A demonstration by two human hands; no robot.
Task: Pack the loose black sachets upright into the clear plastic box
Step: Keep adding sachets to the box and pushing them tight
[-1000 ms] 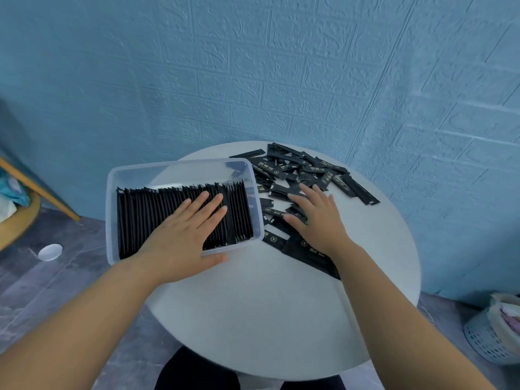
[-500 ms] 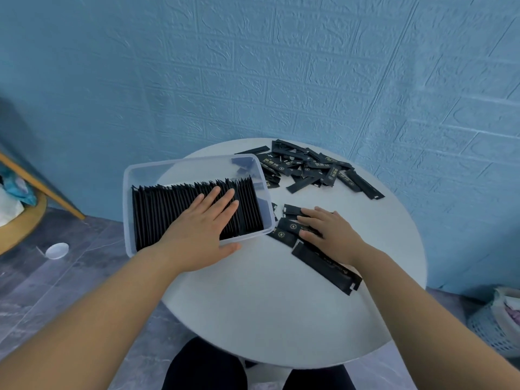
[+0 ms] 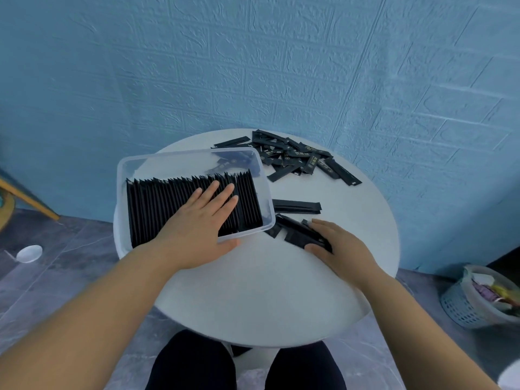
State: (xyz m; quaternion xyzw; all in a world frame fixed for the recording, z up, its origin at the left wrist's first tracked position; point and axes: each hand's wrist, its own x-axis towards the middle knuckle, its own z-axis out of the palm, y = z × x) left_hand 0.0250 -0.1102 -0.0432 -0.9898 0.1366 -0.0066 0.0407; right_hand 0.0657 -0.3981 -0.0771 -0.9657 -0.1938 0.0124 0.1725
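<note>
Clear plastic box (image 3: 121, 175): centre-left of frame, on the left part of the round white table (image 3: 267, 299), its left end overhanging the table edge. Sits skewed, right end nearer the frame's bottom.

Packed sachets (image 3: 157, 204): one dense row on edge, filling the near part of the box from left wall almost to right wall. Strip along the far wall holds no row.

Left hand (image 3: 197, 223): flat on the row's tops, right half of the box. Fingers straight, slightly spread; thumb outside the near wall, on the table.

Right hand (image 3: 337, 249): just right of the box's near right corner. Fingers and thumb curled round a gathered bundle (image 3: 298, 232) of black sachets, lying low on the table; the bundle's far end nearly touches the box.

Short stack (image 3: 297, 206): lying flat, just above the bundle.

Loose pile (image 3: 295, 159): scattered at the table's far edge, upper centre, some seen through the box's far corner.

Surroundings: blue brick-pattern wall (image 3: 281, 66); mesh basket (image 3: 464, 308), lower right; white disc (image 3: 29, 253) on the floor, left edge.
</note>
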